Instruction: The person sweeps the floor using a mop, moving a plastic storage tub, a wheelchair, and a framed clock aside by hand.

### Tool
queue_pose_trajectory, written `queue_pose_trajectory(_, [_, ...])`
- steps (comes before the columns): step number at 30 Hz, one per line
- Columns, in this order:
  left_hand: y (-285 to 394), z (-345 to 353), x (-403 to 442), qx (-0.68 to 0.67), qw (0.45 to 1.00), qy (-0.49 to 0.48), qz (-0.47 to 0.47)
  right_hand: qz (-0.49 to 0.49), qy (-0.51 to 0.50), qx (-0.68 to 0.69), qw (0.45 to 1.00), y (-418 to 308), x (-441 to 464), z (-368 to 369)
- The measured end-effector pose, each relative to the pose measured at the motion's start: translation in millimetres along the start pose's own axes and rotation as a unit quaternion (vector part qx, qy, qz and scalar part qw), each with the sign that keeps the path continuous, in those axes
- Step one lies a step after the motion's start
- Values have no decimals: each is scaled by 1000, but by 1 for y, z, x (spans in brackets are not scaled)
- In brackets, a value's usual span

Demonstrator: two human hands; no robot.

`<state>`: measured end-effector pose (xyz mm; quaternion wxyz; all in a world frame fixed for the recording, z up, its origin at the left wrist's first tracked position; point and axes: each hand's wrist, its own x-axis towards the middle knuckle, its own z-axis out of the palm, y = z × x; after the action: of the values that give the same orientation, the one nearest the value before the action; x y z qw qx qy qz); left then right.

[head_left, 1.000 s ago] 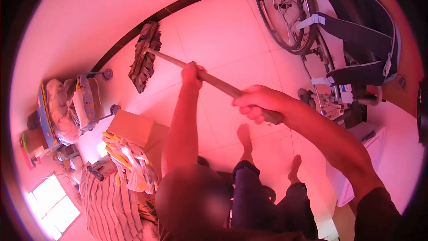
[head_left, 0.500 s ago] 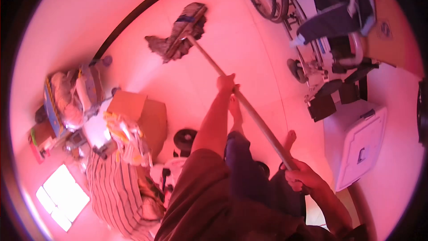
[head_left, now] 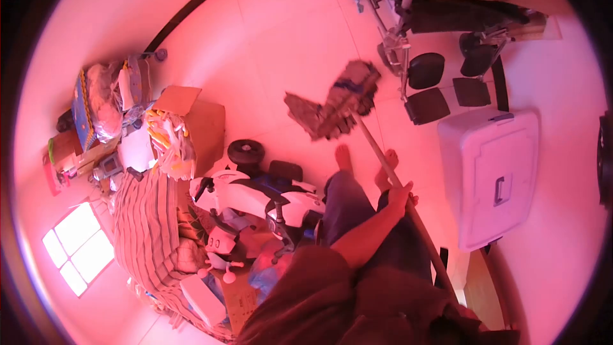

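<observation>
A mop (head_left: 348, 92) with a ragged cloth head lies against the pale floor, its long wooden handle running back toward my body. My left hand (head_left: 400, 199) is wrapped round the middle of that handle, just past my knees. The handle's lower end passes down by my right side, where my dark shirt and the frame's edge hide it. I cannot make out my right hand there. My bare feet stand close behind the mop head, one on each side of the handle's line or near it.
A wheelchair (head_left: 408, 57) with black footrests stands ahead on the right, beside a lidded white storage box (head_left: 498, 179). To the left are a white ride-on toy (head_left: 255, 195), an open cardboard box (head_left: 207, 128) and a striped cloth (head_left: 148, 220). A dark strip edges the far wall.
The mop head has come nearer to my feet and shifted right. My left hand has drawn back with the handle. My right hand has gone from sight, and the view has turned.
</observation>
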<state>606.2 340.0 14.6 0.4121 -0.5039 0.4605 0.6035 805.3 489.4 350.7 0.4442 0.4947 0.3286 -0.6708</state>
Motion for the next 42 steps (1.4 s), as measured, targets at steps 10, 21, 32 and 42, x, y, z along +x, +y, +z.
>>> queue_pose_trajectory(10, [-127, 0, -118, -45, 980, -40, -189, 25, -7, -105, 994, 25, 23, -16])
queue_pose_trajectory(21, [51, -59, -65, -95, 985, -55, 132, 65, -92, -274, 955, -2, 34, -30])
queue_pose_trajectory(32, [403, -253, 43, -98, 932, 164, 309, -48, -147, -312, 937, -196, 182, 285])
queue_pose_trajectory(42, [283, -207, 78, 8, 973, 115, 200, -12, -104, -232, 967, -161, 125, 238])
